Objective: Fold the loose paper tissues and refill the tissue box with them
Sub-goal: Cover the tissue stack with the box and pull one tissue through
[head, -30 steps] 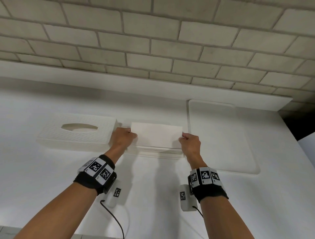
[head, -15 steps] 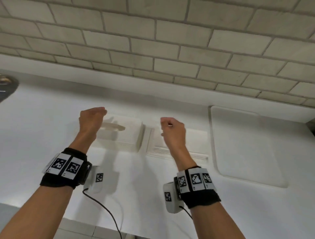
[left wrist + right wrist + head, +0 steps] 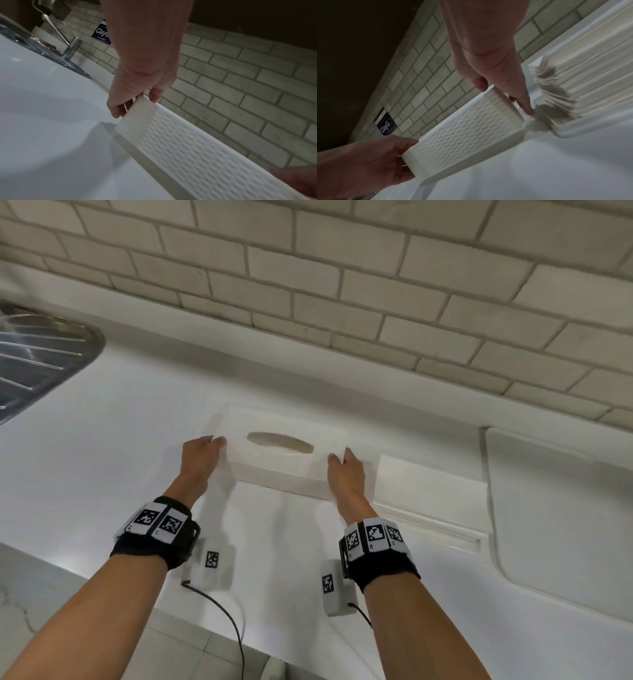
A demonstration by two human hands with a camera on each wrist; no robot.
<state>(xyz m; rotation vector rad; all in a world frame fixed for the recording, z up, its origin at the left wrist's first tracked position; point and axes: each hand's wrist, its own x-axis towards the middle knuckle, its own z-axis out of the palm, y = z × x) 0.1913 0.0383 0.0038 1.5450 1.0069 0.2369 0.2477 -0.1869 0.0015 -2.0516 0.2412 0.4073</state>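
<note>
Tissue box cover (image 3: 284,453), the white textured shell with the oval slot on top, sits toward 12 o'clock of the desk (image 3: 102,474), gripped at both short ends. Nearest the viewer are the two forearms with their marker bands, then the hands themselves. The left hand (image 3: 200,458) is at the cover's 9 o'clock end; in the left wrist view its fingers (image 3: 118,108) are curled down over that end with the thumb on the far side, so the end wall is clamped between them. The right hand (image 3: 344,474) takes the 3 o'clock end the same way: the right wrist view shows the thumb on the far edge and the fingers (image 3: 522,102) reaching down the end wall, closed on the cover rather than spread. In the wrist views a shadow gap shows under the near edge, so the cover seems raised or tilted off the desk, though I cannot say by how much.

Just past the right hand, at about 2 o'clock, the stack of folded tissues (image 3: 428,487) lies in the shallow base tray (image 3: 445,530), near the cover but apart from it. Farther right lies a white board (image 3: 555,508); at 10 o'clock the sink's drainer (image 3: 37,354) shows, and the brick wall (image 3: 342,285) closes the back.

As for progress, the folding looks done, since the tissues are stacked and no loose sheets are visible. What seems left is to carry the cover over the stack, seat it on the tray and feed a tissue through the slot.
</note>
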